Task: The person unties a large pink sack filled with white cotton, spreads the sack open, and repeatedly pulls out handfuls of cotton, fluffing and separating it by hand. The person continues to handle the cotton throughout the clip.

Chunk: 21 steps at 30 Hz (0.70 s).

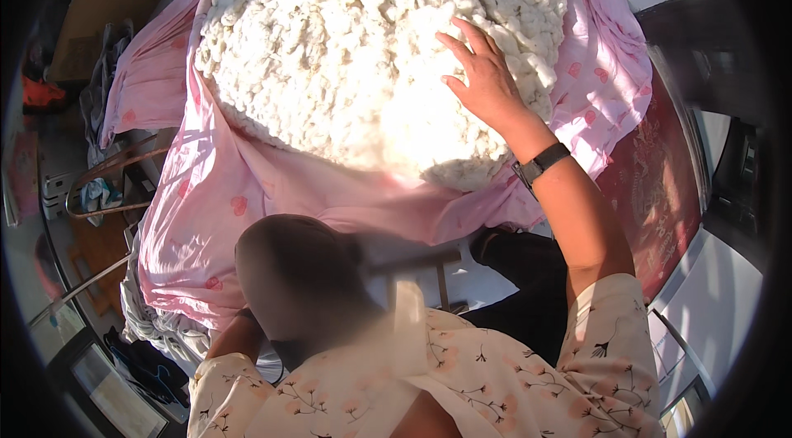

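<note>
A large heap of raw white cotton (pixel 322 67) lies on a pink sheet with a heart print (pixel 210 190), part of it glaring in sunlight. My right hand (pixel 486 76), with a dark-banded watch on the wrist, is over the right part of the cotton, its fingers spread and apart. No object shows in that hand; whether the fingertips touch the fluff is hard to tell. My left hand is out of sight; only the left forearm shows, near the sheet's lower left edge, and my raised knee covers some of that area.
A cardboard box (pixel 93 11) stands at the upper left, above a rusty metal frame (pixel 111 184). Red patterned fabric (pixel 649 190) lies to the right, beside dark furniture. Grey-white cloth (pixel 154 326) bunches at the lower left, near a dark garment (pixel 145 370).
</note>
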Each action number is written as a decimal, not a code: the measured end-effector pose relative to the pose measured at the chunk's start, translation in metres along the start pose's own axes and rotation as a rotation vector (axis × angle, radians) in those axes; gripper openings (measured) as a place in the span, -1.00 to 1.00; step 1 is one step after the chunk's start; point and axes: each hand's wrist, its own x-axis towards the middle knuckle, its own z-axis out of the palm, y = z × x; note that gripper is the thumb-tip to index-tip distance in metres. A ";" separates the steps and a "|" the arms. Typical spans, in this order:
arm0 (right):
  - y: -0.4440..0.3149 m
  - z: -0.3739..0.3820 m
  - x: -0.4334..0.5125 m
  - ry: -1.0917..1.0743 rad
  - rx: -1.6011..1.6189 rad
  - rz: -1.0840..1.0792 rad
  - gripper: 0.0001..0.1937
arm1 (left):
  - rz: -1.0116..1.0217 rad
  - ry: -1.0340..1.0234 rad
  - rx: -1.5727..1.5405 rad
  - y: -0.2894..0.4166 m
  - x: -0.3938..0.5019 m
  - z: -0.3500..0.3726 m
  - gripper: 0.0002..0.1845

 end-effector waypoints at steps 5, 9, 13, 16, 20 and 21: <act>-0.014 0.059 0.019 -0.266 -0.284 0.122 -0.21 | -0.025 -0.006 -0.163 -0.007 0.007 0.002 -0.58; -0.015 0.081 -0.002 -0.323 -0.342 0.196 -0.36 | -0.011 -0.010 -0.277 -0.008 0.014 0.000 -0.59; -0.018 0.089 -0.020 -0.265 -0.373 0.227 -0.52 | 0.067 0.005 -0.393 -0.002 0.018 -0.009 -0.59; -0.023 0.092 -0.038 -0.254 -0.399 0.218 -0.58 | 0.178 0.044 -0.504 0.010 0.016 -0.027 -0.59; -0.030 0.092 -0.067 -0.228 -0.415 0.227 -0.60 | 0.376 0.172 -0.637 0.040 -0.007 -0.065 -0.59; -0.032 0.091 -0.074 -0.199 -0.412 0.219 -0.60 | 0.429 0.241 -0.641 0.051 -0.019 -0.076 -0.59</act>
